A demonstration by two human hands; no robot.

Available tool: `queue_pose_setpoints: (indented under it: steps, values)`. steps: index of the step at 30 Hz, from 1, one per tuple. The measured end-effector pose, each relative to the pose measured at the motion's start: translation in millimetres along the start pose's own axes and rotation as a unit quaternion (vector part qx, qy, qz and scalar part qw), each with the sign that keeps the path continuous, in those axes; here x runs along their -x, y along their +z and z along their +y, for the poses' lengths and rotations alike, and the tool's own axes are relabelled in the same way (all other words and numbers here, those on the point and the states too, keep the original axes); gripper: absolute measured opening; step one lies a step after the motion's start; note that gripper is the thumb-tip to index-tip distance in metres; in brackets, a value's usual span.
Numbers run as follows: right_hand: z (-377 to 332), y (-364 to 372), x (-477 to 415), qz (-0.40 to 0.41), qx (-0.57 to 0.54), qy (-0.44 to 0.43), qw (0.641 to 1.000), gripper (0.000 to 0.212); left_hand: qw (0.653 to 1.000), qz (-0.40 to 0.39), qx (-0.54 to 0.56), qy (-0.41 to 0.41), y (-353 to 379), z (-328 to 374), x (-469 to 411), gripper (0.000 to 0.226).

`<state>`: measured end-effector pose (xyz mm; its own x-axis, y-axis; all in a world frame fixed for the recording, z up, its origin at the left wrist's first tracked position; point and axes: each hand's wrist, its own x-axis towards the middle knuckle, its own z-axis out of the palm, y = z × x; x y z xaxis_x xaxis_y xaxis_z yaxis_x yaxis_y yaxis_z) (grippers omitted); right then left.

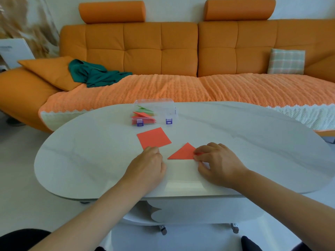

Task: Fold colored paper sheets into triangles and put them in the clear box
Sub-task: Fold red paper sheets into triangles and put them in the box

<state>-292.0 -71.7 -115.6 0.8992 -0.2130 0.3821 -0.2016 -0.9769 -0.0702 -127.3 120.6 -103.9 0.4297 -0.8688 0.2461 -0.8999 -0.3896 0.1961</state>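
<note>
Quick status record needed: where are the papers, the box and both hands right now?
folded triangle: red, flat on the white table, right hand fingers on its right corner
flat sheet: red, unfolded, left hand at its near corner
clear box: far side of table, red and green folded pieces inside, purple latches

We have a single view, from a wide-angle camera worn on the head. It looks forward and down across the white oval table (pixel 253 142), whose near edge lies close below the lens. Both forearms enter from the bottom of the frame, placing the left hand (pixel 146 165) and right hand (pixel 217 162) near the centre. The view faces the orange sofa (pixel 163 51) beyond the table's far edge. Wide-angle distortion bends the table rim and sofa outline toward the frame borders.
</note>
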Motion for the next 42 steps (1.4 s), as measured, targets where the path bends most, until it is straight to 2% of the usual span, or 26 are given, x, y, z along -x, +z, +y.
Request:
queue_pose_setpoints:
  steps: [4,7,9,13,19,23,29,32,36,39,42]
  values:
    - [-4.7,2.3,-1.0,0.008,-0.010,0.009,1.000,0.038,1.000,0.009,-0.012,0.004,-1.7,-5.3,2.5,0.052]
    - [-11.7,6.8,-7.7,0.003,-0.007,0.010,1.000,0.037,0.996,0.058,0.015,0.066,-3.0,5.3,-1.2,0.049]
    - [-17.0,10.9,-13.7,0.001,-0.015,0.011,1.000,0.037,0.994,0.030,0.037,0.101,-6.7,19.1,-5.3,0.047]
    - [-20.5,13.5,-17.5,-0.002,-0.035,0.014,0.999,0.031,0.992,-0.046,0.063,0.094,2.9,26.1,-6.0,0.052]
    - [-12.6,6.6,-13.0,-0.052,-0.019,0.028,0.998,0.037,0.993,-0.051,0.021,0.100,10.2,23.3,-8.0,0.057]
    - [-1.0,-3.4,-7.1,-0.050,0.018,0.057,0.997,0.040,0.992,-0.076,-0.004,0.098,8.7,23.2,-11.2,0.059]
    - [11.2,-11.7,7.5,-0.024,0.022,0.098,0.995,0.026,0.992,-0.077,-0.005,0.097,5.4,25.1,-16.7,0.050]
    - [8.0,-12.5,11.3,-0.009,0.018,0.094,0.995,0.028,0.993,-0.052,0.025,0.101,9.6,23.2,-20.7,0.040]
    - [7.8,-14.4,7.6,-0.002,0.007,0.101,0.995,0.040,0.991,-0.016,0.104,0.078,16.1,18.9,-30.1,0.025]
    - [7.7,-18.2,-4.0,-0.017,-0.020,0.098,0.995,0.039,0.991,-0.016,0.108,0.079,15.4,15.8,-40.2,0.020]
    - [7.4,-14.7,-15.3,-0.032,-0.060,0.054,0.996,0.034,0.989,-0.025,0.096,0.113,11.1,10.6,-49.0,0.021]
